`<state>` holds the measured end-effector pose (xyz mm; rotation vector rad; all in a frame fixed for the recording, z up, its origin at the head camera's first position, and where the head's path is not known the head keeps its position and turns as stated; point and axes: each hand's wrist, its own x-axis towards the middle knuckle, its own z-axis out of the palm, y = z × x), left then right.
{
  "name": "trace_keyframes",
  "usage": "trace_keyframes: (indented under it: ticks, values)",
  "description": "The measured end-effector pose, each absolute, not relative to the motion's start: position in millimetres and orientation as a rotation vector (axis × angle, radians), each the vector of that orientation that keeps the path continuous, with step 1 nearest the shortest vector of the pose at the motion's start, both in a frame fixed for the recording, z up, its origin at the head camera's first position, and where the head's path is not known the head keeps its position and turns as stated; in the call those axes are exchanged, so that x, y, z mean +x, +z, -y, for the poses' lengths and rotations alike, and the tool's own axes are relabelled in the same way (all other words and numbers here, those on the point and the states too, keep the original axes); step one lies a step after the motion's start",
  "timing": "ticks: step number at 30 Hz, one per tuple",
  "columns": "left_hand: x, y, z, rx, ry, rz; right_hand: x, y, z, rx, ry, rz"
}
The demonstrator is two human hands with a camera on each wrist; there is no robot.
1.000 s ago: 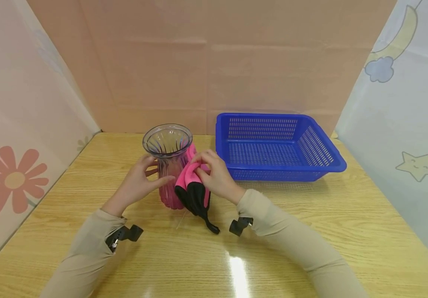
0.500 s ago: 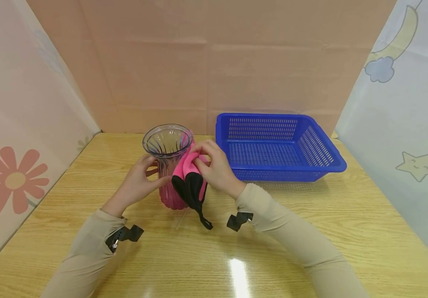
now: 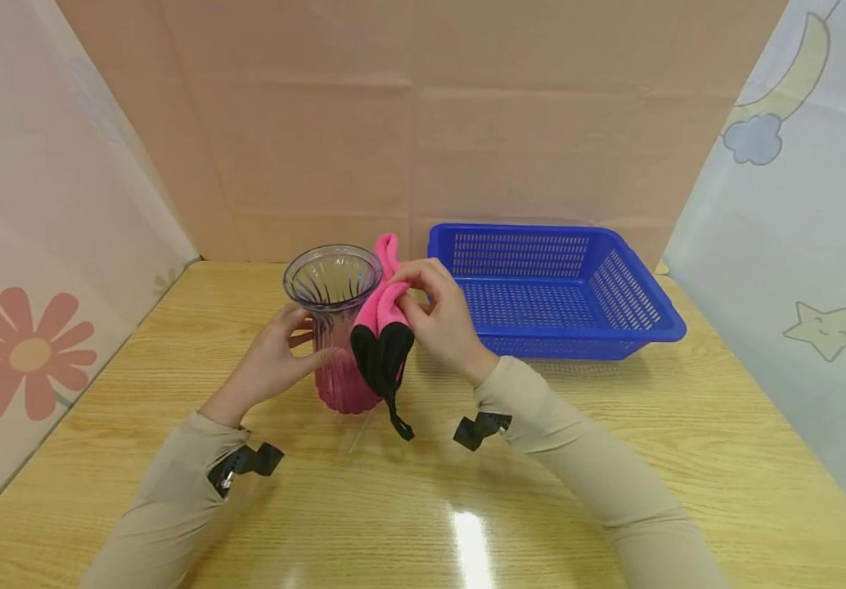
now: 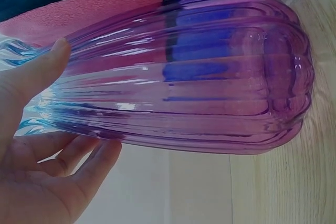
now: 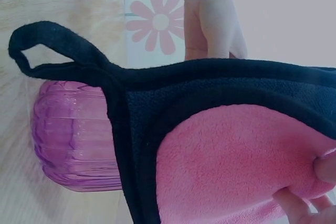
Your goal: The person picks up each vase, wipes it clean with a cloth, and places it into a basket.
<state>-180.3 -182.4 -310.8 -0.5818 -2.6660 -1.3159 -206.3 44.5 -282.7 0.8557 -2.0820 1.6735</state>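
On a yellowish table (image 3: 305,507), its glossy surface marked by fine wood-grain lines and a bright reflection, three main things are grouped toward the back. Largest is a blue basket (image 3: 578,332), placed right of centre, apparently so that room is left in front for handwork; it is shallow, rectangular and seemingly plastic, with a smooth rim and with walls and floor pierced by rows of slots. To its left, a tall glass vase (image 3: 335,329) is stood upright on the table, its bluish mouth flared, its body tinted purplish pink lower down and moulded in vertical ribs that run to a rounded, scalloped base. Next in size, a folded cloth (image 3: 382,352) of plush pink with black panels and edging is held up at the vase's right side; the glass is partly covered by it in the head view, but whether the two touch cannot be told. The vase is gripped by the left hand (image 3: 272,360), with thumb and fingers curled to either side of the ribbed body, probably so that it is steadied. The cloth is pinched by the right hand (image 3: 447,319) between thumb and fingers, which probably lets the lower part hang freely. Smallest are a black loop (image 3: 399,425) of fabric at the cloth's lower tip, and a thin pale sliver (image 3: 357,435) near the vase's foot, too faint to be identified.
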Motion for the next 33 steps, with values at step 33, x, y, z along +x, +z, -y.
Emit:
trace_keyframes:
  ticks: [33]
  values:
    - [-185, -310, 196, -0.683, -1.395, 2.775, -205, -284, -46, 0.909, 1.691, 2.092]
